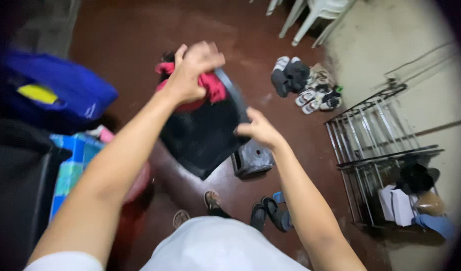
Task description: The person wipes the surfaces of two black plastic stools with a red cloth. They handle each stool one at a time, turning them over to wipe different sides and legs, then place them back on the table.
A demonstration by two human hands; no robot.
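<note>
Red-brown floor [140,30], shoes scattered.
Left hand [190,70] clenched on red cloth [213,85]; right hand [258,129] pinches black garment [203,135]; loose pinch risks dropping it.

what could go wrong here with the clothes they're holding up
The left hand bunches a pink garment against the black garment; the pink one might slip to the floor. The right hand pinches only an edge, so the grip could fail. Sandals by the feet are a trip hazard.
</note>
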